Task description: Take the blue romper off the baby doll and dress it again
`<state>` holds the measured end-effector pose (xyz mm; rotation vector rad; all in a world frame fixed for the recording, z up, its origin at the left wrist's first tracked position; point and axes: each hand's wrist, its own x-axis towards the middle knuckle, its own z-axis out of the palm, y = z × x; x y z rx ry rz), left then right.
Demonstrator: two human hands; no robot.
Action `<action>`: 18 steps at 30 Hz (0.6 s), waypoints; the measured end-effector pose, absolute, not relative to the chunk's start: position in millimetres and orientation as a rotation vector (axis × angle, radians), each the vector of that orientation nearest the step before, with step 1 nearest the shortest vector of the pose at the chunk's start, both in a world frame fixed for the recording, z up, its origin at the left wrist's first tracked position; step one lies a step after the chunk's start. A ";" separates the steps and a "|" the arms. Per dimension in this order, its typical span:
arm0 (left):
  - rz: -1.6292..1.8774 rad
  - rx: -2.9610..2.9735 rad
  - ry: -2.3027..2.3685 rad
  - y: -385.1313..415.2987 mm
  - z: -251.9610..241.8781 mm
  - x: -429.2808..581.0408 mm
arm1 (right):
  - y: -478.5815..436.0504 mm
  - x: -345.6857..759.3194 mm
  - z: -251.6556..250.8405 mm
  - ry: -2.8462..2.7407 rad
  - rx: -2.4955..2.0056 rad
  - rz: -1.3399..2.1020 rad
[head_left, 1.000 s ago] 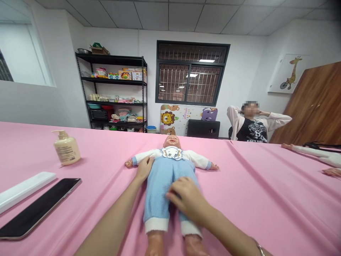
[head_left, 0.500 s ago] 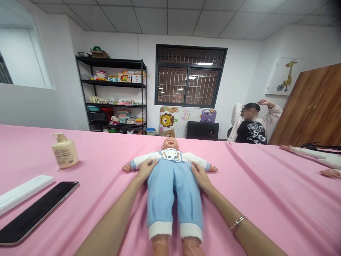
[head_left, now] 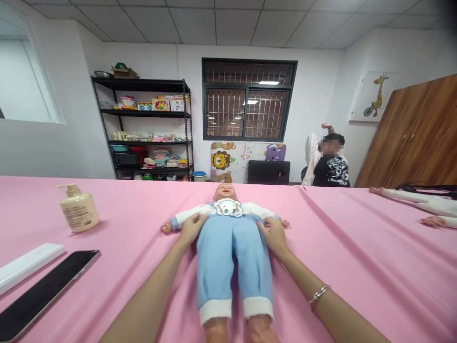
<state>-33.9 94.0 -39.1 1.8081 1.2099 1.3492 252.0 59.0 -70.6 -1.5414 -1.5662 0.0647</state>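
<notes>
A baby doll lies on its back on the pink cloth, head away from me and arms spread. It wears light blue pants with white cuffs, and a white top with an elephant bib. My left hand pinches the pants at the left end of the waist. On the opposite side, my right hand has its fingers closed on the waist edge; a silver bracelet circles that wrist. Some fingertips of both hands are hidden by the fabric.
At left are a pump bottle, a white case and a black phone. Part of another doll lies at right. Beyond the pink-covered table, a person sits near a wooden cabinet.
My view has shifted slightly. The right hand's fingers have curled more at the pants' waist, while the left stays at its side. The seated person's raised arm has moved.
</notes>
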 end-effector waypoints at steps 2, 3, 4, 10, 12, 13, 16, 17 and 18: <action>1.410 1.779 1.253 94.5 -37.8 -36.4 | 56.6 250.0 -73.5 -1.606 -1.616 0.054; 1.406 1.792 1.284 94.4 -38.0 -37.6 | 55.3 249.1 -75.3 -1.626 -1.626 0.079; 1.391 1.807 1.327 94.1 -38.8 -38.5 | 54.2 248.3 -76.9 -1.626 -1.610 0.113; 1.586 1.446 1.597 91.0 -42.3 -38.9 | 50.3 246.9 -78.6 -1.334 -1.413 0.381; 1.588 1.350 1.599 90.5 -41.6 -35.4 | 47.6 246.3 -76.3 -1.253 -1.400 0.448; 1.577 1.311 1.585 90.0 -41.1 -32.9 | 46.0 245.5 -75.0 -1.229 -1.388 0.470; 1.547 1.250 1.487 85.9 -38.9 -22.7 | 42.0 241.0 -72.1 -1.180 -1.321 0.528; 1.533 1.231 1.427 83.3 -37.7 -18.9 | 41.4 238.7 -71.6 -1.165 -1.294 0.560; 1.511 1.213 1.363 80.1 -36.2 -15.2 | 41.4 236.1 -71.3 -1.150 -1.267 0.604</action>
